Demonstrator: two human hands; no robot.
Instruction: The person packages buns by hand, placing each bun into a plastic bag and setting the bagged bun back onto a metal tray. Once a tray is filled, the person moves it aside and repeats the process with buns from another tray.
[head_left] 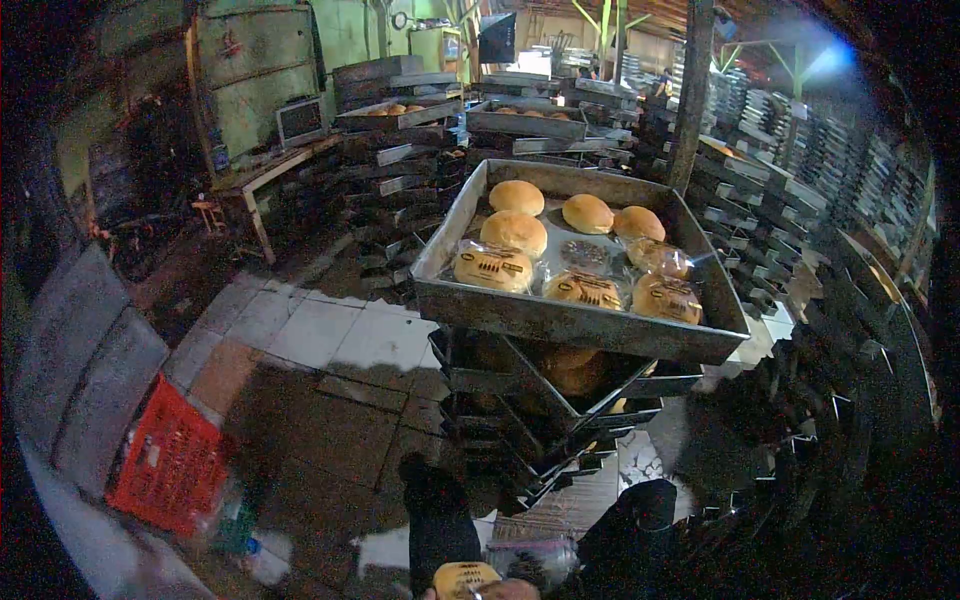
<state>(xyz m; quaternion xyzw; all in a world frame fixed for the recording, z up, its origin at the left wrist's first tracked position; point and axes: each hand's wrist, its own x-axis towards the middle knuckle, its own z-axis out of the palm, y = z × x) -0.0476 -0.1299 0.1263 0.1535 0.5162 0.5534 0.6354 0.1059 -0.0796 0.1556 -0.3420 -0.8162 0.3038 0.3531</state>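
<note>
At the bottom edge of the head view, a round golden bun [464, 577] sits low between my hands, with dark print of a wrapper over it. My right hand [510, 590] presses against its right side, fingers bent. Of my left hand [430, 594] only a sliver shows, at the bun's left edge; the frame cuts off the rest. Just beyond them, between my dark-clothed legs, lies a stack of clear plastic bags [532, 562]. Ahead stands a metal tray [580, 322] holding several buns, bare ones [516, 232] at the back and bagged ones [494, 268] nearer me.
The tray rests on a crisscrossed stack of trays [560, 420] with more buns inside. A red plastic crate [170, 460] is on the left. Tall tray stacks [800, 420] crowd the right. Behind are a wooden table [262, 178] and more bun trays [400, 115].
</note>
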